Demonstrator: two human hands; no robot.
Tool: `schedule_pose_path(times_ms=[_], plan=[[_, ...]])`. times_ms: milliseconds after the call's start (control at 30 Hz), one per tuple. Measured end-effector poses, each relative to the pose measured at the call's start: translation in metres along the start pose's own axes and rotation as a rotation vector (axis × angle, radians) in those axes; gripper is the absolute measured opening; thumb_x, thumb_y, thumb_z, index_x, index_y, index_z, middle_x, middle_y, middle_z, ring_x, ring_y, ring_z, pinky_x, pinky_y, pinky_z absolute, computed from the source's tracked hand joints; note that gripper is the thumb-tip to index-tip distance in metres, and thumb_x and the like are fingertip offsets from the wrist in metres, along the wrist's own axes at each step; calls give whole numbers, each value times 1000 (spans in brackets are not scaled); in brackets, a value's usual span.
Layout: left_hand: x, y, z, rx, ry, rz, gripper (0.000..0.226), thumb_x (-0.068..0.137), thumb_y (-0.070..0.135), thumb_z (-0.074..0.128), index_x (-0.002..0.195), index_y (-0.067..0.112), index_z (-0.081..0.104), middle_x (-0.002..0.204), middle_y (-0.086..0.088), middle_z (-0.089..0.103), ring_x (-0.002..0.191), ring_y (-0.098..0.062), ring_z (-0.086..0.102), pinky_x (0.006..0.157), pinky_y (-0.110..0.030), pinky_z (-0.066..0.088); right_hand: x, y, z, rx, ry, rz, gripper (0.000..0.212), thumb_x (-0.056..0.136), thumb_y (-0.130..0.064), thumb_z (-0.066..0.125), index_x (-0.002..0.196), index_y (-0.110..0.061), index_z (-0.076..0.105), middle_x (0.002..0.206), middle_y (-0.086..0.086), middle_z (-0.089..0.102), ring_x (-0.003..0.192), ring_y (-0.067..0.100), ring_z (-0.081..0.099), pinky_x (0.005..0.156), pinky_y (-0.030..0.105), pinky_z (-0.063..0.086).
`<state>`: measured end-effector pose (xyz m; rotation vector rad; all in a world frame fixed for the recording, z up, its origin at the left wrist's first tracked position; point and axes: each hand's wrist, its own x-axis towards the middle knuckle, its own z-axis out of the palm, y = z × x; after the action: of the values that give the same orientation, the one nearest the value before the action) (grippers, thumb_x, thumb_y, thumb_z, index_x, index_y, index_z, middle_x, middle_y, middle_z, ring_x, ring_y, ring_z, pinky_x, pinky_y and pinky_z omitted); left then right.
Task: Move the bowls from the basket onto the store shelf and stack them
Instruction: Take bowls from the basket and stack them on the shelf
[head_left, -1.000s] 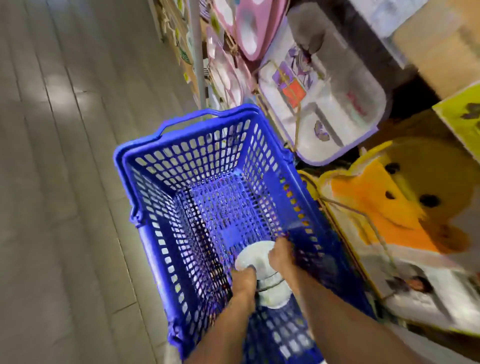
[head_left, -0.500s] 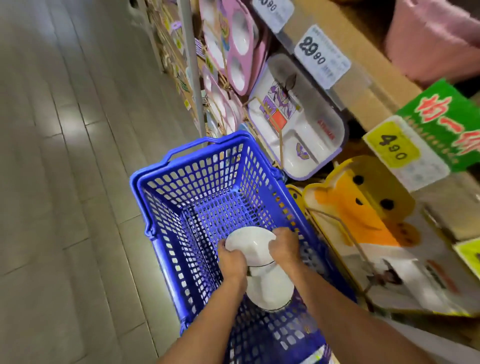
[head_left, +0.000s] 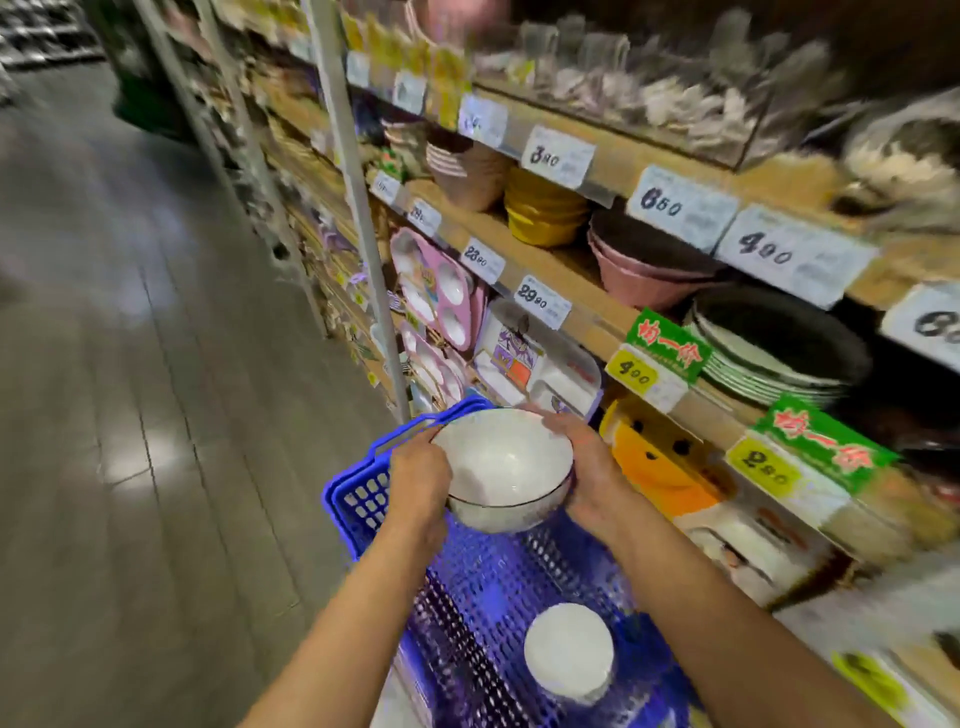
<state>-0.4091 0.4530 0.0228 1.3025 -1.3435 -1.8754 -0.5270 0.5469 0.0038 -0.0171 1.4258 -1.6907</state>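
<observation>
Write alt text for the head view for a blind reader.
The left hand and right hand grip a white bowl by its sides above the blue basket, where a second white bowl lies. On the right, store shelves hold stacked bowls and plates behind price tags.

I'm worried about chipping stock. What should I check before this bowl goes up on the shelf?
1. Two-handed hold: ok. The left hand and right hand grip opposite sides of the white bowl.
2. Bowl out of the basket: ok. It is held above the rim of the blue basket.
3. Bowl upright: ok. Its opening faces up.
4. Free spot on the shelf: cannot tell. Stacked pink bowls and yellow bowls fill what shows, and the rest is blurred.
5. Basket emptied: not ok. A second bowl lies inside.
</observation>
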Motion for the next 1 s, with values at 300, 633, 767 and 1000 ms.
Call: schedule_pose_path(times_ms=[300, 633, 767, 1000], plan=[[-91, 77, 4, -215, -283, 257, 28, 91, 24, 42, 89, 24, 70, 86, 15, 74, 85, -9, 67, 66, -34, 55, -136, -76, 31, 192, 276, -346, 28, 85, -9, 47, 107, -3, 63, 100, 20, 69, 91, 36, 64, 74, 37, 51], [-232, 87, 61, -269, -739, 342, 37, 71, 36, 44, 98, 40, 70, 114, 2, 66, 105, -19, 62, 72, -37, 51, -315, -91, -28, 364, 596, -634, 31, 86, -12, 46, 111, -10, 65, 106, 15, 70, 94, 31, 65, 68, 32, 53], [-290, 72, 85, -246, -891, 292, 49, 67, 31, 45, 110, 31, 68, 115, 0, 68, 106, -21, 63, 81, -42, 55, -378, -78, -64, 442, 667, -707, 27, 87, -13, 49, 110, -9, 62, 95, 11, 71, 84, 26, 65, 56, 28, 54], [-401, 27, 136, -271, -1036, 210, 55, 67, 24, 46, 118, 19, 67, 118, -8, 67, 107, -24, 63, 78, -34, 54, -481, -59, -142, 489, 798, -772, 36, 85, -12, 47, 117, -7, 62, 106, 16, 71, 95, 31, 66, 67, 32, 57]])
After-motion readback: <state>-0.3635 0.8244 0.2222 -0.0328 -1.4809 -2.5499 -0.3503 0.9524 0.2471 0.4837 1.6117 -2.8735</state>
